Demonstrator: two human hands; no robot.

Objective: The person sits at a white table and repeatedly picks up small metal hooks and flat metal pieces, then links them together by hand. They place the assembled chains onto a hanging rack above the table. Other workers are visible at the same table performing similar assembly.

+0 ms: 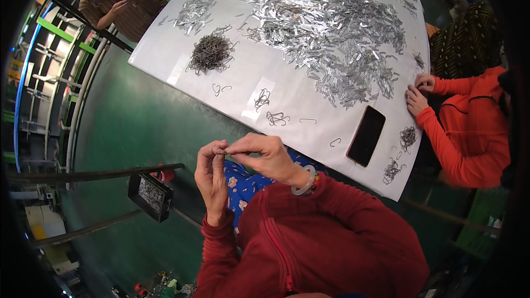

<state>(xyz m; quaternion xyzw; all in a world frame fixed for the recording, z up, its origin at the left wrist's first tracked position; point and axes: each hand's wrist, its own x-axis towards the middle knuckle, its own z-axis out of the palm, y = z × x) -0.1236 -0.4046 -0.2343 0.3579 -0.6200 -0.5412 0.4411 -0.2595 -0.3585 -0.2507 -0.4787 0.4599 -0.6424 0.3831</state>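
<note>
My left hand (211, 174) and my right hand (270, 156) meet just off the near edge of the table, fingertips pinched together. Between them is something thin and dark, mostly covered by the fingers, too small to name. On the table beyond lie small bunches of bent wire hooks (277, 118), with a single hook (335, 142) to the right. A dense heap of dark wire hooks (211, 53) sits farther left. The large pile of shiny flat metal strips (326, 27) spreads over the far middle.
A black phone (366, 135) lies on the white-covered table (232, 88). One co-worker in an orange top (469, 132) works at the right edge; another stands at far left (124, 3). A dark bin of metal pieces (150, 196) hangs low at left by metal bars.
</note>
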